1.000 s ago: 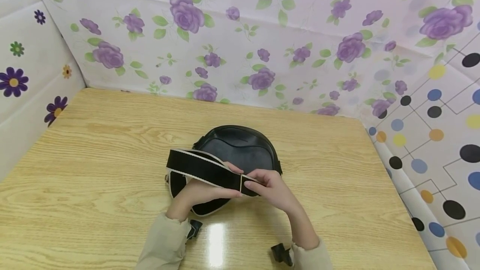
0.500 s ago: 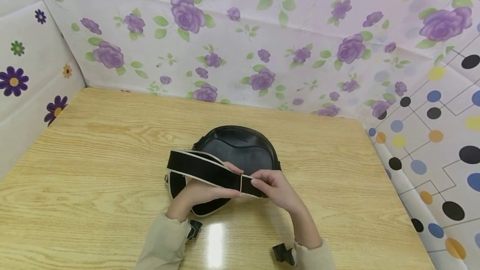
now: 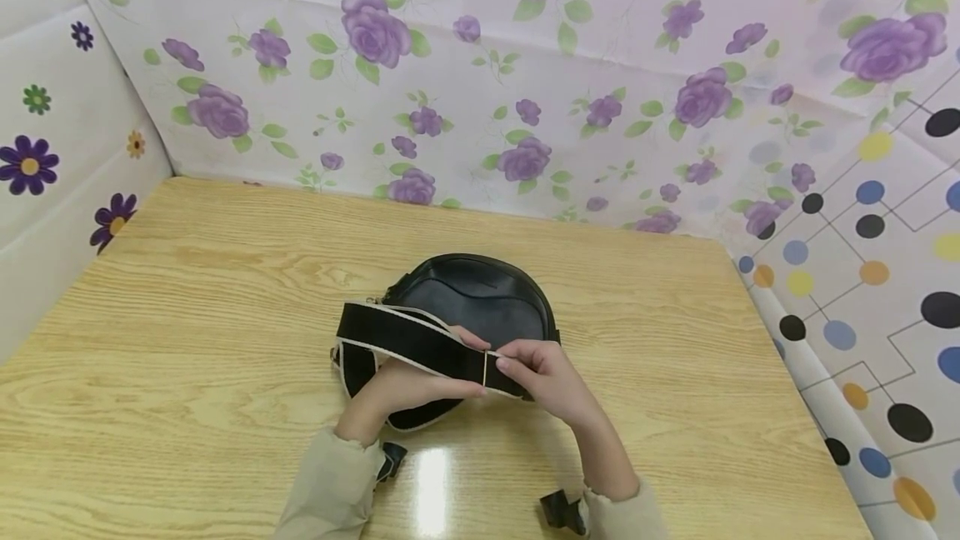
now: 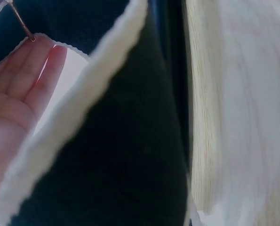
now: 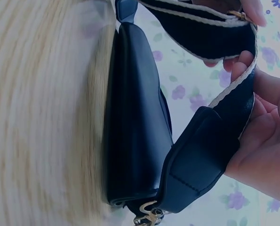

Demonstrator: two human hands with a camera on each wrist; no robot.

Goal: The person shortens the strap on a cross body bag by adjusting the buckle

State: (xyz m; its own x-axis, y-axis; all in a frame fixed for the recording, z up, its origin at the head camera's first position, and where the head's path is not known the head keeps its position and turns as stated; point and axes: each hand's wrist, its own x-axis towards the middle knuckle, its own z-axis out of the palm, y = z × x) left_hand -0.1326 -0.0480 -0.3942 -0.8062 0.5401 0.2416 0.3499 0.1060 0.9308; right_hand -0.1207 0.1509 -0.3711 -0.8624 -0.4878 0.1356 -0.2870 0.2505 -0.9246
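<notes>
A black bag (image 3: 480, 307) with a rounded top lies on the table, partly covered by its wide strap and the hands. Black with pale stitched edges, the strap (image 3: 408, 338) loops up over the bag's left front. My left hand (image 3: 412, 386) holds the strap between thumb and fingers, close to a thin gold slider buckle (image 3: 485, 368). Just right of that buckle, my right hand (image 3: 551, 377) pinches the strap. In the right wrist view, a leather strap end (image 5: 196, 162) hangs below this hand and meets a metal clasp (image 5: 151, 214) at the bag's corner.
The wooden table (image 3: 225, 273) extends around the bag. Behind it stands a flower-print sheet (image 3: 450, 65), with a dotted sheet (image 3: 862, 315) along the right side. Black wrist mounts (image 3: 562, 511) sit by the beige sleeves (image 3: 326, 486).
My right hand's thumb has shifted slightly right along the strap, away from the buckle, so more strap shows between them. The left hand stays nearly still, and the bag has barely moved.
</notes>
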